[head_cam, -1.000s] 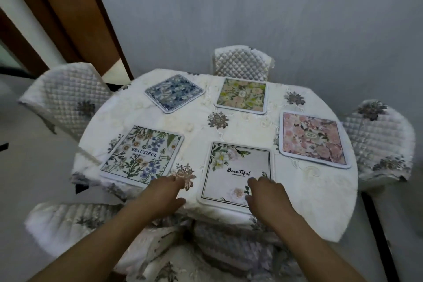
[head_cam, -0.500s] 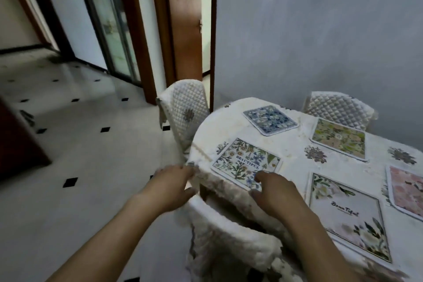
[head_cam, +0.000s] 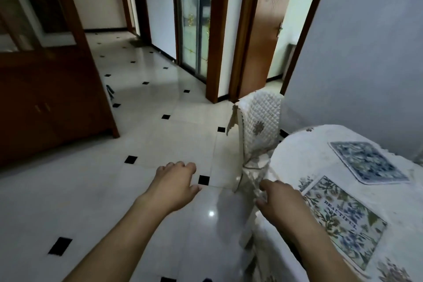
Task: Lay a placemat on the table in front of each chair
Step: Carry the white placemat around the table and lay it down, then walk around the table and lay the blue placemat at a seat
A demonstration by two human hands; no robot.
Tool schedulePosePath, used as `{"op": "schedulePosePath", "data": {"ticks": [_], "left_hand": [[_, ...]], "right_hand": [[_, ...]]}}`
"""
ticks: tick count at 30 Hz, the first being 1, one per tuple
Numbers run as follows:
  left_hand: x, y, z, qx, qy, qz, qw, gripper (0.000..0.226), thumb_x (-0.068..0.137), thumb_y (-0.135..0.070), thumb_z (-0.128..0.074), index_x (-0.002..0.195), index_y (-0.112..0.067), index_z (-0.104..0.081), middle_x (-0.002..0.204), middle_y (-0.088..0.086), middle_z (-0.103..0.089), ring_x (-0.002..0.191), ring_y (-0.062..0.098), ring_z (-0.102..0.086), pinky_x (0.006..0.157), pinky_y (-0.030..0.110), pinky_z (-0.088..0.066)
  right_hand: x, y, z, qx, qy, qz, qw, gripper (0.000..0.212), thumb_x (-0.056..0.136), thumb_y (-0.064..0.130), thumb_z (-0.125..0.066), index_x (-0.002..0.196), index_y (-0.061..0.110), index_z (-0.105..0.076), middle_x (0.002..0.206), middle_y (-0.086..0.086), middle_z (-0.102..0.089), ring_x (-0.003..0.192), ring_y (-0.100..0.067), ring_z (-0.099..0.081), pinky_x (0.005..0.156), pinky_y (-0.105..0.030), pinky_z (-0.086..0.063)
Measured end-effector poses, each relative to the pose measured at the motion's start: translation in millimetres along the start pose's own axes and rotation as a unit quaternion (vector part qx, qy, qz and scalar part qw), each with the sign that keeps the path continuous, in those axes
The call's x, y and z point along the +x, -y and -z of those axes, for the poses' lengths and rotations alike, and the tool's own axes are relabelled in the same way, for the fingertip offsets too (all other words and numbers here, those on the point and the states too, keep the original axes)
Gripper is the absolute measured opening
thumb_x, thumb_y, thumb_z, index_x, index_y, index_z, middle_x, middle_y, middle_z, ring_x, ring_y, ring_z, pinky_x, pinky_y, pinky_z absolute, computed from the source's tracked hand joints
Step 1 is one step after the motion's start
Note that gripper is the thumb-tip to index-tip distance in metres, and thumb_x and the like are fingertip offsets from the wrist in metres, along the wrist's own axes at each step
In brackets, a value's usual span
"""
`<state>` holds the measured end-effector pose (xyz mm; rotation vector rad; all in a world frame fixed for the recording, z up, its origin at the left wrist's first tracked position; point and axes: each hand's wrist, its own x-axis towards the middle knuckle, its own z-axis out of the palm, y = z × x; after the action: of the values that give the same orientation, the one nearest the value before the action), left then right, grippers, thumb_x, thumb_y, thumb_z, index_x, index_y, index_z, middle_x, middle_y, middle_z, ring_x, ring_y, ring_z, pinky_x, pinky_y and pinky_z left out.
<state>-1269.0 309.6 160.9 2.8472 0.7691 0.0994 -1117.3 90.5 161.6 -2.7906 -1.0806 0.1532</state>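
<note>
1. The left hand [head_cam: 174,184] reaches forward palm down over the glossy white floor [head_cam: 96,190] with small black diamond tiles, its fingers [head_cam: 180,165] loosely curled, slightly apart and holding nothing.
2. The right hand [head_cam: 280,200] stretches out palm down at the edge of the round desk [head_cam: 304,155], which is draped in a cream lace cloth; its fingers are loosely bent and empty.
3. A chair under a white quilted cover [head_cam: 259,121] stands pushed against the desk.
4. On the desk lie two square mats: a cream floral placemat printed "BEAUTIFUL" [head_cam: 343,217] nearest the right hand, and a blue floral placemat [head_cam: 368,161] beyond it.
</note>
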Motion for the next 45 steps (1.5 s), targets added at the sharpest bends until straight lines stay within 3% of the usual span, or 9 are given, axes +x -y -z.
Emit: {"op": "schedulePosePath", "data": {"ticks": [7,12,17,21,25,30,37,45], "left_hand": [[119,73,13,0.02,0.01,0.048,0.999,0.046,0.09,-0.054,-0.048,0.125,-0.025,-0.049,0.121,0.002,-0.059,0.112,0.024,-0.051,0.094,0.039,-0.038],[191,126,29,0.023,0.017,0.092,0.995,0.046,0.09,-0.054,-0.048,0.126,-0.025,-0.049,0.121,0.003,-0.06,0.111,0.026,-0.052,0.093,0.04,-0.039],[262,186,29,0.021,0.029,0.116,0.993,0.044,0.089,-0.055,-0.05,0.123,-0.026,-0.051,0.119,0.002,-0.061,0.108,0.025,-0.054,0.092,0.041,-0.042],[348,234,24,0.025,0.014,0.092,0.995,0.043,0.089,-0.055,-0.05,0.121,-0.026,-0.052,0.118,0.001,-0.062,0.107,0.024,-0.055,0.09,0.04,-0.042],[450,258,26,0.025,0.016,0.004,1.0,0.043,0.09,-0.054,-0.047,0.119,-0.024,-0.052,0.115,0.002,-0.062,0.106,0.025,-0.055,0.089,0.039,-0.04],[568,229,34,0.02,0.026,-0.121,0.992,0.042,0.091,-0.053,-0.048,0.12,-0.023,-0.054,0.114,0.002,-0.063,0.104,0.023,-0.055,0.09,0.038,-0.041],[703,138,9,0.007,0.028,-0.291,0.956,0.043,0.087,-0.056,-0.05,0.118,-0.027,-0.055,0.108,-0.001,-0.065,0.098,0.021,-0.059,0.084,0.037,-0.044],[867,78,-19,0.032,0.051,-0.33,0.942,0.041,0.087,-0.057,-0.051,0.116,-0.028,-0.055,0.105,-0.001,-0.066,0.095,0.02,-0.059,0.085,0.039,-0.046]], "right_hand": [[160,50,-19,0.036,0.016,0.048,0.998,0.04,0.084,0.046,-0.058,0.117,0.025,-0.055,0.113,-0.008,-0.066,0.105,-0.029,-0.061,0.082,-0.033,-0.048],[274,102,-13,0.04,0.011,0.092,0.995,0.041,0.086,0.045,-0.058,0.12,0.023,-0.054,0.114,-0.006,-0.062,0.107,-0.028,-0.057,0.075,-0.032,-0.039],[369,145,-24,0.035,0.019,0.109,0.993,0.042,0.087,0.045,-0.056,0.124,0.025,-0.052,0.115,-0.004,-0.061,0.108,-0.026,-0.055,0.086,-0.036,-0.043],[442,167,-38,0.008,0.03,0.08,0.996,0.043,0.087,0.046,-0.056,0.124,0.025,-0.053,0.115,-0.004,-0.063,0.107,-0.026,-0.056,0.089,-0.037,-0.044],[511,170,-31,-0.001,0.022,0.015,1.0,0.043,0.087,0.048,-0.056,0.122,0.024,-0.054,0.116,-0.005,-0.063,0.109,-0.027,-0.056,0.093,-0.037,-0.045],[557,135,-9,0.014,-0.021,-0.108,0.994,0.043,0.083,0.05,-0.059,0.121,0.028,-0.056,0.118,-0.004,-0.063,0.11,-0.027,-0.056,0.092,-0.036,-0.042],[598,60,2,0.018,-0.005,-0.286,0.958,0.032,0.08,0.048,-0.06,0.102,0.026,-0.058,0.105,-0.007,-0.067,0.098,-0.029,-0.059,0.086,-0.04,-0.048],[739,-20,14,0.034,-0.013,-0.316,0.948,0.039,0.084,0.048,-0.058,0.114,0.023,-0.057,0.11,-0.007,-0.065,0.102,-0.029,-0.059,0.09,-0.041,-0.047]]}}
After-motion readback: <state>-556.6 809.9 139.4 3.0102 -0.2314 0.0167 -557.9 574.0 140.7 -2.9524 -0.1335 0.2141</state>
